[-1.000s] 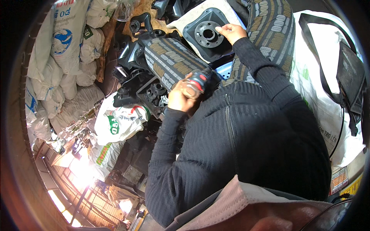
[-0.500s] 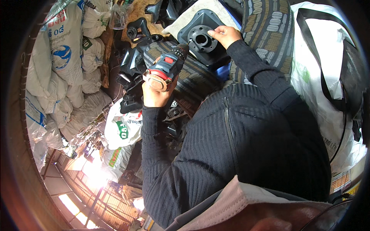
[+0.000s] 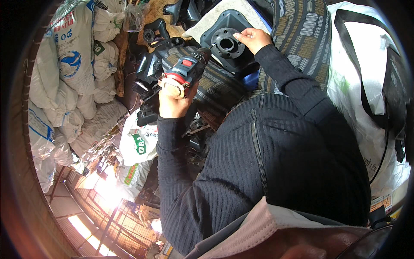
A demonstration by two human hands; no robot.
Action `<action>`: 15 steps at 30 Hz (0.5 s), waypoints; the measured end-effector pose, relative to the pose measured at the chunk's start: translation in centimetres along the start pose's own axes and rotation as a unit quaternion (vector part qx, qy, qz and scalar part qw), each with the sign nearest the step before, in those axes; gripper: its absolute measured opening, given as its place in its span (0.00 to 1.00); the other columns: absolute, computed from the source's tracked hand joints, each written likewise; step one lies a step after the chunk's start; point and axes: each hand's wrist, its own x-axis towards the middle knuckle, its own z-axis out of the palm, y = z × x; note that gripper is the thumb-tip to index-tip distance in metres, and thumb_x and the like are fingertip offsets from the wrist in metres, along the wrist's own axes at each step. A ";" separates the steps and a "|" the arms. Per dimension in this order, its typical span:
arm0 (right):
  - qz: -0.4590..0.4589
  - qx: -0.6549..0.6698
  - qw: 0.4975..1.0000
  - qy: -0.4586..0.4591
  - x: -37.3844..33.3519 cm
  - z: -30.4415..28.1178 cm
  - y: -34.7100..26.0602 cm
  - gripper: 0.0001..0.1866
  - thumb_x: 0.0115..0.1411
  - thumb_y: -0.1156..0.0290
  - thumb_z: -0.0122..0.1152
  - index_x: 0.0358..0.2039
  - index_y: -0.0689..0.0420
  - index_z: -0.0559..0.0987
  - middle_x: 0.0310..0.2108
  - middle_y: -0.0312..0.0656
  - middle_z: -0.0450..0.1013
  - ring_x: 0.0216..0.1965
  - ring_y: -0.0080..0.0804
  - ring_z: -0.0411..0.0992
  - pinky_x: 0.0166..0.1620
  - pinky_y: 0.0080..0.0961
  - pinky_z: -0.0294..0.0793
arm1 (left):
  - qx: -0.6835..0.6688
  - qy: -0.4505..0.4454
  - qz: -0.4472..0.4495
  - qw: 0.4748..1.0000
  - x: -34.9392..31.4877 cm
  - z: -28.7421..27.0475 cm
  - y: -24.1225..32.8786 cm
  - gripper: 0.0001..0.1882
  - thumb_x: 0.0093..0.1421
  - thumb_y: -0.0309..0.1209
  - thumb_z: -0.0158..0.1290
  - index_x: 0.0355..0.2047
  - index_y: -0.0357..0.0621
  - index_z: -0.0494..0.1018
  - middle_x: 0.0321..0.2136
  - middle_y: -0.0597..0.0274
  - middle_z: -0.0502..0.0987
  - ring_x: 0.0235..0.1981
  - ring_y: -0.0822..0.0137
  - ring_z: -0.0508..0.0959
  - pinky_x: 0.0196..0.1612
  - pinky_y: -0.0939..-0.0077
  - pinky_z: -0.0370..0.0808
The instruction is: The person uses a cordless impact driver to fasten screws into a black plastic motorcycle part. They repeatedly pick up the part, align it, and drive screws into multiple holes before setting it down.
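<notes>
My left hand (image 3: 173, 105) is wrapped around the grip of a cordless drill (image 3: 184, 71), dark grey with red parts. Its chuck points up and right, close to the left side of a dark grey flanged part (image 3: 235, 62). That part has a squarish base and a round flange ringed with small holes around a large central bore. On the flange's left side is a small shiny spot, perhaps a screw. At the flange's upper right edge, my right hand (image 3: 255, 39) has thumb and forefinger pinched together; anything between them is too small to make out.
A pale slab (image 3: 207, 26) lies under the flanged part, between my patterned trouser legs (image 3: 299, 41). Several black parts (image 3: 148, 69) are heaped to the left. White sacks (image 3: 71, 64) are stacked at far left; a large white bag (image 3: 349, 86) with black straps stands right.
The drill in my left hand has shifted slightly left relative to the flanged part. My right hand stays pinched at the flange's edge.
</notes>
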 end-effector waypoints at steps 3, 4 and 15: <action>0.003 0.009 1.000 -0.011 0.0 0.0 0.0 0.23 0.51 0.50 0.65 0.36 0.58 0.80 0.32 0.43 0.78 0.34 0.32 0.76 0.41 0.27 0.74 | -0.031 -0.044 -0.052 0.997 0.9 -1.2 1.0 0.18 0.48 0.26 0.62 0.40 0.38 0.74 0.36 0.58 0.79 0.37 0.64 0.79 0.43 0.72 0.74; 0.003 0.016 1.000 -0.011 0.0 0.0 -0.1 0.23 0.51 0.50 0.65 0.36 0.59 0.80 0.32 0.43 0.78 0.34 0.32 0.76 0.41 0.26 0.74 | -0.045 -0.062 -0.076 0.994 1.4 -1.6 1.5 0.19 0.48 0.24 0.61 0.42 0.37 0.73 0.38 0.59 0.78 0.39 0.65 0.78 0.44 0.72 0.73; 0.010 0.022 1.000 -0.019 -0.4 -0.4 -1.1 0.21 0.53 0.51 0.64 0.33 0.59 0.80 0.28 0.41 0.78 0.30 0.29 0.76 0.38 0.25 0.73 | 0.071 -0.178 -0.028 0.981 4.3 -3.0 1.2 0.18 0.49 0.26 0.61 0.41 0.37 0.74 0.35 0.54 0.79 0.36 0.63 0.80 0.40 0.72 0.75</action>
